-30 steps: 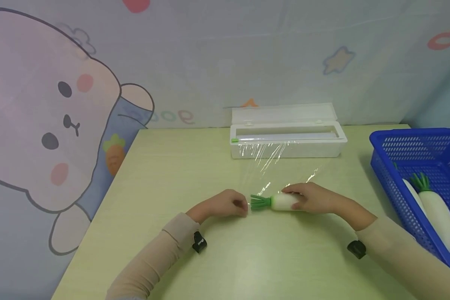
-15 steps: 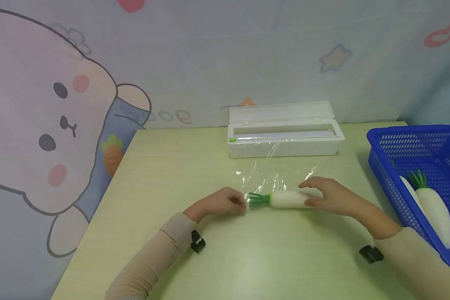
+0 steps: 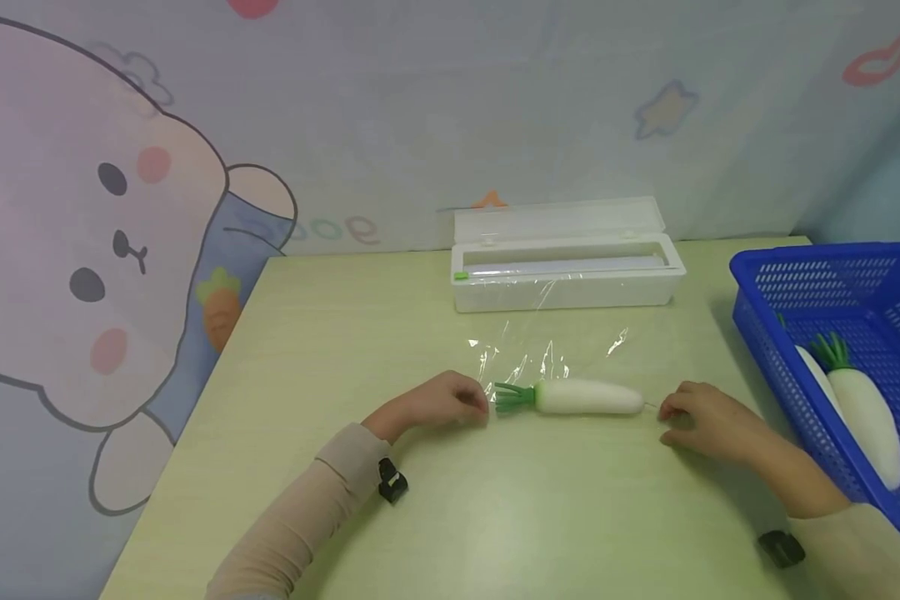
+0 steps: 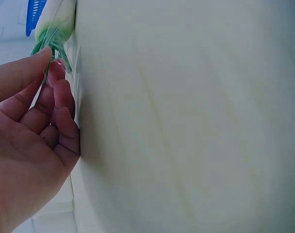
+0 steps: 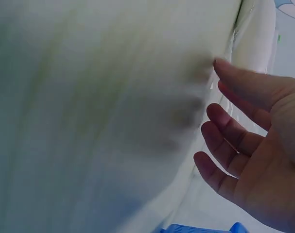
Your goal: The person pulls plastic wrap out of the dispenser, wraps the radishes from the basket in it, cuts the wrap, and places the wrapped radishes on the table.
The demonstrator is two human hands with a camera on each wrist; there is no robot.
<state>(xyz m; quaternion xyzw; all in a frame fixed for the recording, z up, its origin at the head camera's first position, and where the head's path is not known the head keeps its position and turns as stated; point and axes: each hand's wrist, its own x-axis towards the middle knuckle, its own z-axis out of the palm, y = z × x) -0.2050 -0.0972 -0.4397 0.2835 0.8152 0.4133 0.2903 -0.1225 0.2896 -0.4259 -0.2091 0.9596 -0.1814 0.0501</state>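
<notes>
A white radish with green leaves lies sideways on clear cling film, which runs from a white dispenser box at the back. At the leafy end, my left hand pinches the film's edge between thumb and fingers. The left wrist view has this left hand close to the green leaves, with film over them. Just right of the root tip, my right hand hovers low with loosely bent, parted fingers and holds nothing visible. Its fingers are spread apart in the right wrist view.
On the right stands a blue plastic basket with white radishes inside. The dispenser's lid is raised, and a film roll sits within. A patterned cloth hangs behind the pale table.
My right hand has let go of the radish and moved right, past its root tip. The whole radish body now shows. The left hand keeps its place at the film's edge.
</notes>
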